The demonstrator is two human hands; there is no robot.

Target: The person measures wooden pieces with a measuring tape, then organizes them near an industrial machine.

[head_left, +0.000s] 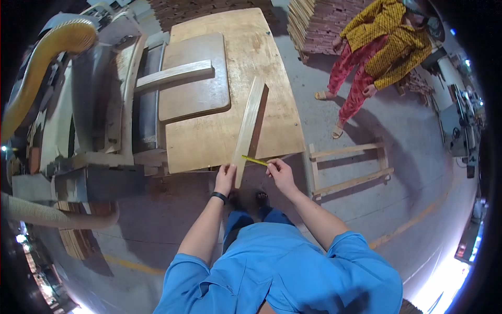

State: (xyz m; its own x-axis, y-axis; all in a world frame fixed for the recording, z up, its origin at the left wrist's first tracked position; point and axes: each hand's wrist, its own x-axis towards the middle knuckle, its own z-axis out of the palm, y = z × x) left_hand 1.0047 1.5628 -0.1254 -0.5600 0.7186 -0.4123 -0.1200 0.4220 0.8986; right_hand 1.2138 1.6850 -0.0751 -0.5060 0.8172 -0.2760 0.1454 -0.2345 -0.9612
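A pale wooden plank (249,118) lies slantwise on the plywood tabletop, its near end jutting past the edge toward me. My left hand (225,178) is closed at the left side of that near end, a dark band on its wrist. Pinched in my right hand (282,176) is a thin yellow tape measure (255,160), whose blade reaches across to the plank. Whatever else sits inside the right fist is hidden.
Another wooden strip (178,73) rests on a smooth board (201,93) beside a machine with a yellow hose (49,44). A wooden frame (350,167) is on the floor at right. A person in a yellow top (387,36) stands near stacked wood (327,31).
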